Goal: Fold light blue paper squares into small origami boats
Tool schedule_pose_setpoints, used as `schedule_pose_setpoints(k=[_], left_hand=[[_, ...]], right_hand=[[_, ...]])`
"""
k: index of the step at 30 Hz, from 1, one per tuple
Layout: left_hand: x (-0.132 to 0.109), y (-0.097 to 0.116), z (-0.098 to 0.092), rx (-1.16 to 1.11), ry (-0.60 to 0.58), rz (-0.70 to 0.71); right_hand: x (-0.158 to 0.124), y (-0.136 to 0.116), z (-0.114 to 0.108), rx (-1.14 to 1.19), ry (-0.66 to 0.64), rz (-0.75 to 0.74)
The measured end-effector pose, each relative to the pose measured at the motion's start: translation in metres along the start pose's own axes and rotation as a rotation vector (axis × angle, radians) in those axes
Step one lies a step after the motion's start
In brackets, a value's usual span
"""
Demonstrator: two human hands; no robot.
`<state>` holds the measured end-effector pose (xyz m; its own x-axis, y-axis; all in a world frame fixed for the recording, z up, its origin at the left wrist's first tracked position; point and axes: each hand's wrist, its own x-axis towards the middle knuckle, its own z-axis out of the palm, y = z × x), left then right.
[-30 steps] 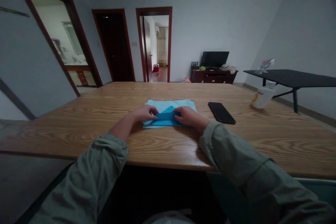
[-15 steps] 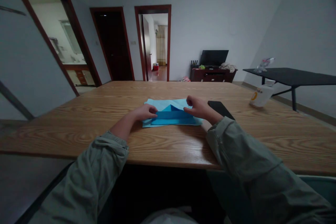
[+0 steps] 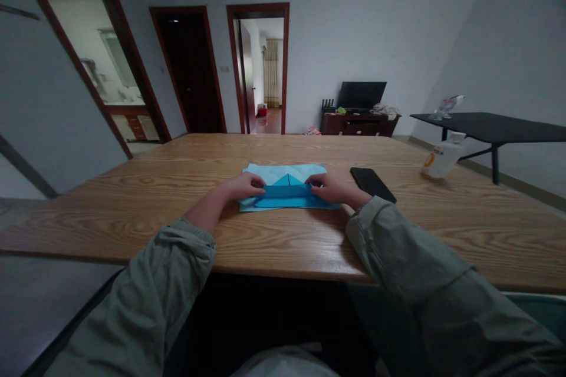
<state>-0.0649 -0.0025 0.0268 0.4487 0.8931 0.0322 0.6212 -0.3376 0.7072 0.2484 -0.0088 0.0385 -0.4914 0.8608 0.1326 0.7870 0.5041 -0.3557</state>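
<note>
A folded sheet of blue paper (image 3: 287, 195) lies in front of me, with a triangular peak at its far side and a straight band along its near side. Beneath it is a paler blue sheet (image 3: 265, 173), its far edge and corners showing. My left hand (image 3: 244, 186) pinches the left end of the folded band between thumb and fingers. At the right end, my right hand (image 3: 331, 187) grips the band the same way, its fingertips bent over the edge.
The wooden table (image 3: 283, 244) spreads out on all sides of the paper. A black phone (image 3: 372, 184) lies just right of my right hand. Farther right stands a translucent white bottle (image 3: 443, 157). Beyond the table are a black table (image 3: 508, 128) and a TV cabinet (image 3: 359, 125).
My right hand has come down from a raised, loosely curled pose onto the right end of the paper band. My left hand stays at the left end. The peak looks flatter.
</note>
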Motion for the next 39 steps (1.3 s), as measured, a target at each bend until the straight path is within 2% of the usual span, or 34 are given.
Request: schedule_pose_setpoints(k=[9, 15, 22, 26, 31, 39], left_hand=[[-0.001, 0.0, -0.001, 0.035, 0.007, 0.02], [0.001, -0.004, 0.0, 0.025, 0.011, 0.036], [-0.005, 0.004, 0.0, -0.021, 0.01, 0.021], [-0.003, 0.0, 0.003, -0.074, 0.079, -0.004], [0.004, -0.008, 0.008, -0.009, 0.146, -0.009], [0.003, -0.001, 0.005, 0.163, 0.205, 0.055]], right_hand=[[0.0, 0.001, -0.002, 0.081, 0.055, -0.043], [0.001, 0.005, -0.001, 0.132, 0.04, -0.07], [0.005, 0.011, 0.004, 0.208, 0.038, -0.054], [0.009, 0.015, 0.007, 0.259, 0.069, 0.036], [0.011, 0.017, 0.009, 0.288, 0.053, 0.128], [0.011, 0.016, 0.013, 0.144, 0.098, 0.07]])
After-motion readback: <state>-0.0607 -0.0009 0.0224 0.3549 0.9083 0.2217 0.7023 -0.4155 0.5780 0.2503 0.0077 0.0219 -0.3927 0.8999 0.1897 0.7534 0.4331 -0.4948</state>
